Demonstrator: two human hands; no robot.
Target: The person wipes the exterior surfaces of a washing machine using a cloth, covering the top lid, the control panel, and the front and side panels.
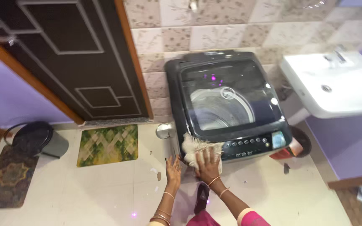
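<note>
Tiled bathroom floor below: your right hand (pixel 208 161) presses flat on a white cloth (pixel 197 150) at the washing machine's (pixel 227 100) front-left corner; left hand (pixel 173 166) open, braced alongside.

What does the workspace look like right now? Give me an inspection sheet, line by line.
Surface: pale tiled floor, with small dark specks and scraps near the machine.
Job's things: dark top-loading washing machine, glass lid closed, drum visible through it; whitish cloth pressed on its front left corner.
Clutter: green patterned mat, brown mat, dark pedal bin, round metal item beside the machine.
Hands: right hand flat on the cloth; left hand open against the machine's left side.
Cables: nothing seen.
Surroundings: dark panelled door, tiled wall, white washbasin, purple walls.
</note>
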